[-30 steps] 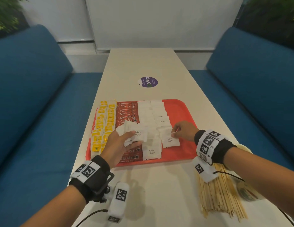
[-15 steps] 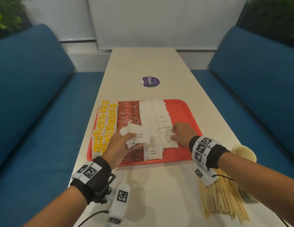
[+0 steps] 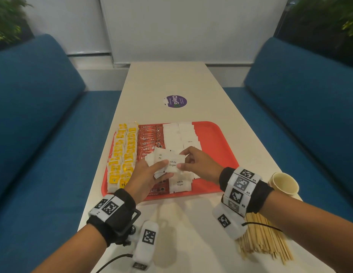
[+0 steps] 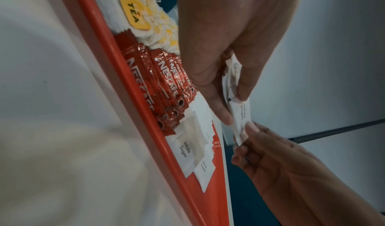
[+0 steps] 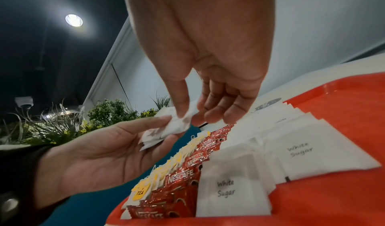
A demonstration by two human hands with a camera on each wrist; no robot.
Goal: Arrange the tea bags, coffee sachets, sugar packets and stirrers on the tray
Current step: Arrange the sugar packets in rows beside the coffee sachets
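Above the red tray point(image 3: 215, 138) on the bench point(image 3: 167, 79), a fanned stack of sugar packets point(image 3: 167, 163) is gripped by the left hand point(image 3: 144, 174), one light, limp, slippery packet being pinched at its edge by the right hand point(image 3: 199, 164).

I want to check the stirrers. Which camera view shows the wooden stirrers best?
The head view: the wooden stirrers lie in a bundle on the table, outside the red tray, partly under the right wrist. Neither wrist view shows them.
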